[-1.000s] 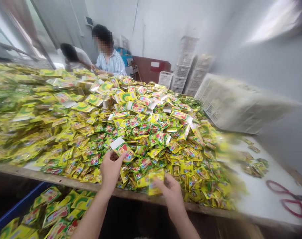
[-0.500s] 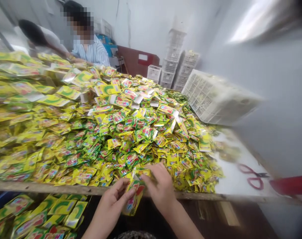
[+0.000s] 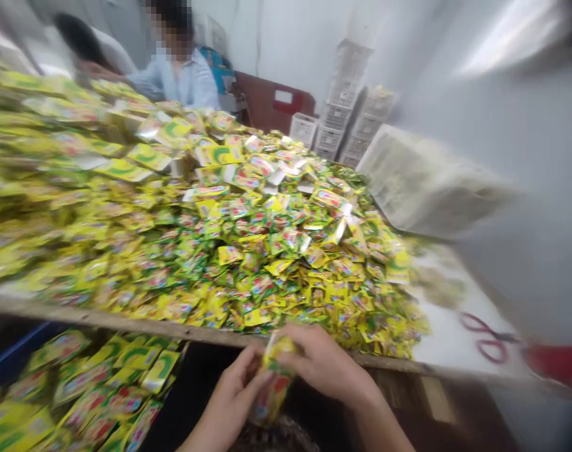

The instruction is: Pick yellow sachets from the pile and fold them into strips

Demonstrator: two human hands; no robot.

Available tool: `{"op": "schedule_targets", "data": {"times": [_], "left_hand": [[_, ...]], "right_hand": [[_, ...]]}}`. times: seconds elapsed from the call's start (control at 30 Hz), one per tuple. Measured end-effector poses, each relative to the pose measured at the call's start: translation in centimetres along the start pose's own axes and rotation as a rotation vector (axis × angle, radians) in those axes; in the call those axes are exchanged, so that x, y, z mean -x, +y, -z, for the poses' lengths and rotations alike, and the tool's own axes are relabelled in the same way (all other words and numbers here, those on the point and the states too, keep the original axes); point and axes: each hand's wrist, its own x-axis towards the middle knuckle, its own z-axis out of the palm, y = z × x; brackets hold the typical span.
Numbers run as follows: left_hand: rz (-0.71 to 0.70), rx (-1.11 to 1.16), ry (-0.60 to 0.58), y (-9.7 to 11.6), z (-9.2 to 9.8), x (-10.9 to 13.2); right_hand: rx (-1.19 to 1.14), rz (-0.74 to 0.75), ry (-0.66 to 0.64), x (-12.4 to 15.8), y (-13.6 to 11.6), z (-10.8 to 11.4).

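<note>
Both of my hands meet just below the table's front edge around one yellow-green packet [image 3: 272, 383]. My left hand [image 3: 232, 402] grips its lower left side with the fingers curled. From the right, my right hand [image 3: 321, 364] closes its fingers over the packet's top. A large heap of yellow and green sachets [image 3: 248, 238] covers the table right in front of them. The view is blurred by motion.
A blue bin [image 3: 12, 361] with larger packets sits low at the left. Red-handled scissors [image 3: 486, 339] lie on the white table top at the right, near a white crate [image 3: 422, 182]. Two people work at the far left end. Stacked white crates [image 3: 342, 113] stand by the wall.
My left hand brought a packet down from the heap to meet my right hand; both now hold it below the table edge. The camera swung slightly.
</note>
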Motion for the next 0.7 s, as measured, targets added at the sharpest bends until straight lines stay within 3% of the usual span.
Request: {"op": "schedule_targets", "data": {"times": [0.07, 0.13, 0.27, 0.43, 0.53, 0.63, 0.7], "left_hand": [[0.029, 0.123, -0.003, 0.2, -0.4, 1.1], [0.047, 0.165, 0.075, -0.2, -0.7, 2.0], [0.131, 0.201, 0.202, -1.9, -0.4, 2.9], [0.140, 0.206, 0.106, -1.9, 0.0, 4.3], [0.073, 0.210, 0.049, -1.2, 0.8, 4.5], [0.032, 0.210, 0.017, -1.2, 1.4, 3.7], [0.024, 0.210, -0.005, -1.3, 1.4, 3.3]], "right_hand": [[-0.010, -0.064, 0.027, 0.7, 0.7, -1.3], [0.012, -0.061, 0.112, 1.3, 2.2, -2.9], [0.058, -0.071, 0.162, 1.9, 4.8, -5.3], [0.003, -0.070, -0.014, 1.9, 1.7, -6.0], [-0.046, -0.064, 0.176, 1.2, 0.2, -7.2], [-0.126, 0.030, 0.409, 1.1, 0.7, -8.9], [-0.158, 0.099, 0.480, 1.2, 1.2, -9.4]]}}
